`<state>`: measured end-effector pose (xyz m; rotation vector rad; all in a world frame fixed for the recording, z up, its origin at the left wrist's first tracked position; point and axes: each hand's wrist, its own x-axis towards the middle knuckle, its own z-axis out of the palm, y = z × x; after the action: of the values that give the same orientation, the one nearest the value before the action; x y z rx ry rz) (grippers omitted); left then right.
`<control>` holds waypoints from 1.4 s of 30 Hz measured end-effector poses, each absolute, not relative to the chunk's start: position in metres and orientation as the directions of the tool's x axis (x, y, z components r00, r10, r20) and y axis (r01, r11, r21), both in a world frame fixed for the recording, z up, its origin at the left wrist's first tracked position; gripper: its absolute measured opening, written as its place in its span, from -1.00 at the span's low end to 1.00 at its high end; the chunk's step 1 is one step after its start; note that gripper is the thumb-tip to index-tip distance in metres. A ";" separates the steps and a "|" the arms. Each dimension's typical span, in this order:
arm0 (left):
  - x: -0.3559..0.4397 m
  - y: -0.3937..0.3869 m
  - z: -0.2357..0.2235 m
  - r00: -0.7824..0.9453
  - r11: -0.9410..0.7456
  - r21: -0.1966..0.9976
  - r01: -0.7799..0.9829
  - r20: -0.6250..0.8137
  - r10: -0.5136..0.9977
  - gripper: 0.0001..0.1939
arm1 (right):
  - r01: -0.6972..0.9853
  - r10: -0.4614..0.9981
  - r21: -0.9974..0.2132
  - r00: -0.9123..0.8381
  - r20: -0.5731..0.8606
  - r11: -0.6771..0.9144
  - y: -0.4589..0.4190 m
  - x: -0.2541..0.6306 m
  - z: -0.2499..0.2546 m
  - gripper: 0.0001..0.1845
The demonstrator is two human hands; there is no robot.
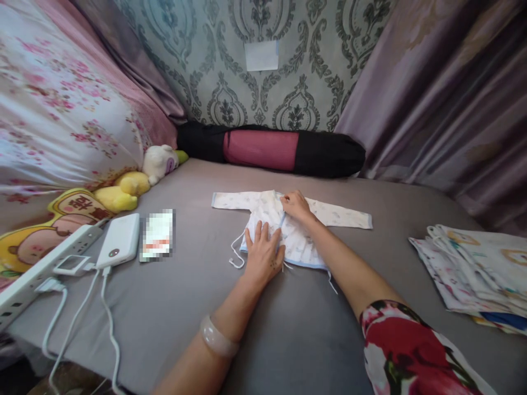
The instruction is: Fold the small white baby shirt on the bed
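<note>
A small white baby shirt (304, 241) with a faint print and light blue edging lies spread on the grey sheet, its sleeves stretched out to both sides. White tie strings (236, 258) trail from its left side and lower hem. My left hand (262, 249) rests flat on the lower left front, fingers spread. Near the neckline, my right hand (295, 206) pinches the blue-edged front flap between thumb and fingers. Part of the shirt's right front is hidden under my right hand and forearm.
Folded printed cloths (481, 269) are stacked at the right. On the left are a white power bank (119, 238) with cables, a power strip (45, 263), a blurred packet (157, 235) and plush toys (119, 195). A black and red roll bag (263, 149) lies along the wall.
</note>
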<state>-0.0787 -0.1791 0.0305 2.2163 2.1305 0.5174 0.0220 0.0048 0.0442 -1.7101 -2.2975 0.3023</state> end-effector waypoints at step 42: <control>-0.077 -0.181 0.027 0.044 -0.091 0.266 0.960 0.176 0.983 -0.49 | 0.946 0.969 -0.231 -0.197 0.150 0.228 -0.014 0.072 0.021 -0.46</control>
<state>-0.0775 -0.1813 0.0265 2.2141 2.0651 0.4827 0.0718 -0.0145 0.0213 -1.7985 -2.2415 0.1267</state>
